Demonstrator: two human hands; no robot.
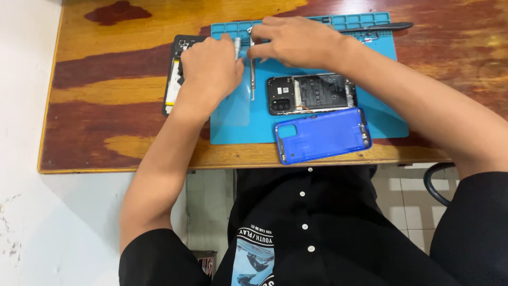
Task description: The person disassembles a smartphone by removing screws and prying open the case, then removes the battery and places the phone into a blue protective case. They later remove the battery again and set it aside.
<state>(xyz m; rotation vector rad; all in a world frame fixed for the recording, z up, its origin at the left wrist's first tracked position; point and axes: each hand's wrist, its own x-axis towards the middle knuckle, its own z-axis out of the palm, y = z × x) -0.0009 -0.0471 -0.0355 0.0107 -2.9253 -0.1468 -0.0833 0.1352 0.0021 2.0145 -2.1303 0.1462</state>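
My left hand rests at the left edge of a blue repair mat, its fingers closed around a short silver tool handle. Partly under this hand lies a second opened black phone. My right hand reaches across the mat's top and pinches the upper end of a thin metal tool that points down the mat. To the right, an opened phone lies with its insides showing. A blue back cover lies just below it, at the table's front edge.
The mat lies on a red and yellow wooden table. A long black pen-like tool rests along the mat's top tray row. A white wall runs along the left. A tiled floor and a dark chair part show below the table.
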